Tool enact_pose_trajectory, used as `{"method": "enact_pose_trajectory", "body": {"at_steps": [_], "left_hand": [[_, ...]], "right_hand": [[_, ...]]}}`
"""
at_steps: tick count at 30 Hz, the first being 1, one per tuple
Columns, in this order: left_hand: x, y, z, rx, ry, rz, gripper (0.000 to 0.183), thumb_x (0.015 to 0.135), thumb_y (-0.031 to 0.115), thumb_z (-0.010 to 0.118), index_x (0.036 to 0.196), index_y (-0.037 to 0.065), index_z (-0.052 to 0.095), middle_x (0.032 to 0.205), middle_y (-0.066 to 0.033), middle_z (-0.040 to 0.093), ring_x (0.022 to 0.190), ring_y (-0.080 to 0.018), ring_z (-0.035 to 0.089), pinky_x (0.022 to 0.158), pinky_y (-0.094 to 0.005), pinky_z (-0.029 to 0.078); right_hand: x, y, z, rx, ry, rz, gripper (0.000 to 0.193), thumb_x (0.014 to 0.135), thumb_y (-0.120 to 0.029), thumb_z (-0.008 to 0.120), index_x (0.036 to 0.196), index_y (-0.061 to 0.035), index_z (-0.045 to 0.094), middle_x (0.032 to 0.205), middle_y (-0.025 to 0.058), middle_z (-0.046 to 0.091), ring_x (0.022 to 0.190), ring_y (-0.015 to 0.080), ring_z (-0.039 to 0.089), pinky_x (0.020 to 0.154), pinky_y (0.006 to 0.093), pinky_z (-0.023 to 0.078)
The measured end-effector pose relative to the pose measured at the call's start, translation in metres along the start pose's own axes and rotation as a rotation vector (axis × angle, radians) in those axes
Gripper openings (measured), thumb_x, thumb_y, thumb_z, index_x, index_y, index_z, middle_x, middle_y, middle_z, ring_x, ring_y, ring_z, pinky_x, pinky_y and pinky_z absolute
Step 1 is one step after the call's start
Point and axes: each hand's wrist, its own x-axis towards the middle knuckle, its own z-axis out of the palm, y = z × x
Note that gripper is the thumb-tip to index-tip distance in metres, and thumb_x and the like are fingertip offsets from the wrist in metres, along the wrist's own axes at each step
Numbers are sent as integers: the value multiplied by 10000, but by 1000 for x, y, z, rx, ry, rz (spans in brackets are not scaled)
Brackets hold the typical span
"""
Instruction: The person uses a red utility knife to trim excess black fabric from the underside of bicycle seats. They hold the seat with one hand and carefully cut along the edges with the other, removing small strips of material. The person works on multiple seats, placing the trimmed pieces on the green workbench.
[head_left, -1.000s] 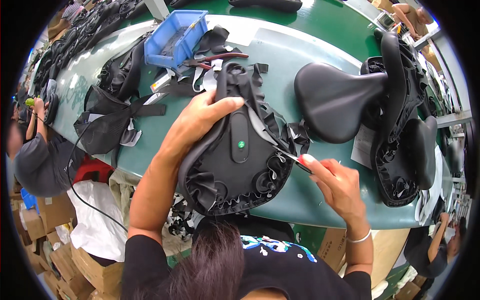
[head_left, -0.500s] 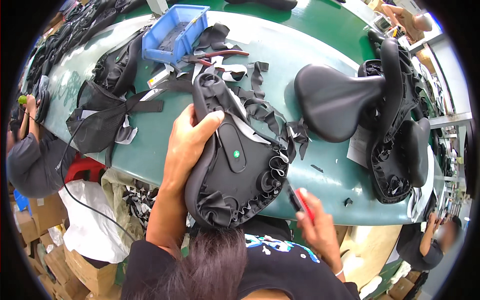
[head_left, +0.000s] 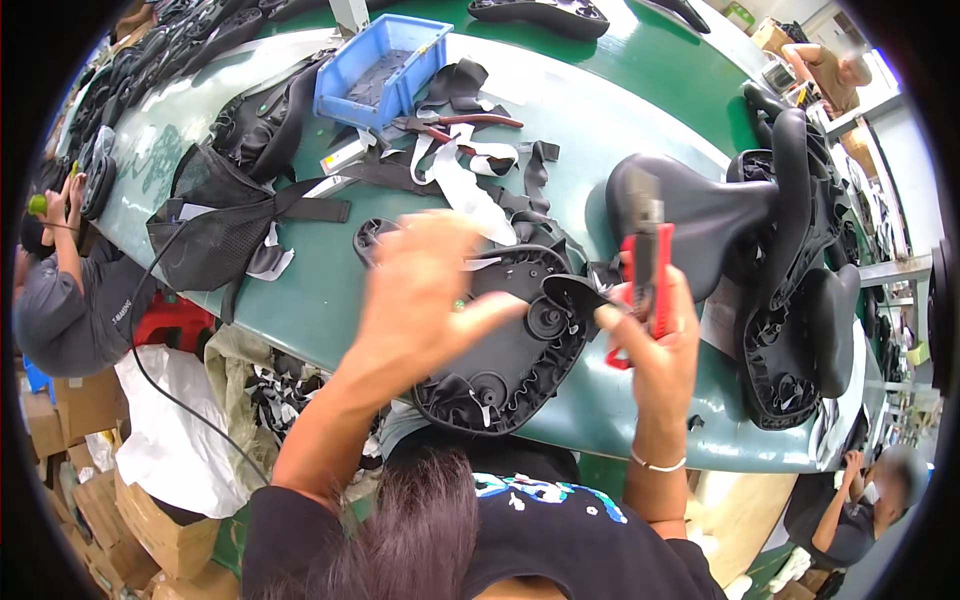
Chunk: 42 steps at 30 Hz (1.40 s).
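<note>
A black bicycle saddle (head_left: 468, 352) lies underside up at the table's near edge, its cover gathered in pleats around the rim. Above it, partly blurred, my left hand (head_left: 415, 295) has its fingers apart and thumb stretched out, gripping nothing; it hides the middle of the saddle. My right hand (head_left: 655, 345) is closed around a red-handled utility knife (head_left: 650, 265), whose grey blade end points away from me. A black flap of cover material (head_left: 578, 296) reaches from the saddle's right rim to my right thumb; whether the thumb pinches it, I cannot tell.
Behind the saddle are black and white scraps (head_left: 470, 195), red-handled pliers (head_left: 460, 122) and a blue bin (head_left: 380, 80). A black mesh bag (head_left: 215, 225) lies left. Finished-looking saddles (head_left: 690, 215) stand at the right. Other people work at both sides.
My left hand has let go of the saddle's nose and risen over it. The saddle now lies lower and flatter. My right hand has moved up with the knife, blade end now farther away.
</note>
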Motion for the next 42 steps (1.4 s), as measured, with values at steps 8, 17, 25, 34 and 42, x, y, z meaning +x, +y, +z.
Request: {"method": "enact_pose_trajectory", "body": {"at_steps": [8,17,25,34,42], "left_hand": [[32,4,34,-417,-342,152,199,760,176,598,609,47,587,643,-83,571,737,-259,486,728,-395,375],[34,2,18,-2034,127,-346,262,903,235,531,703,66,543,675,-38,536,635,-113,484,581,-249,362],[56,-14,32,52,37,394,219,669,138,702,846,60,600,741,-100,551,744,-280,523,652,-369,420],[52,-41,28,-1587,169,-653,300,957,272,538,914,12,683,989,-48,650,977,-151,554,836,-337,426],[-31,-26,-36,-1583,43,-219,551,1027,385,315,607,84,507,613,-23,514,775,-165,466,808,-349,358]], "right_hand": [[-5,16,-51,-725,-233,-521,491,787,-31,681,1266,-90,590,842,122,681,648,230,630,592,325,498],[-81,20,-30,-1078,-131,-257,527,811,-119,686,1317,-135,543,614,80,545,487,270,540,447,386,394],[-17,-5,-10,-1238,-140,-201,442,836,-127,636,1274,-150,575,833,136,676,600,327,609,524,378,435],[-7,-13,-34,-1422,-259,-361,465,792,-162,673,1245,-247,610,658,101,594,541,302,554,509,384,402],[62,-38,-55,-1458,-697,-613,448,821,-173,654,1247,-303,604,648,30,518,610,214,509,552,360,337]]}}
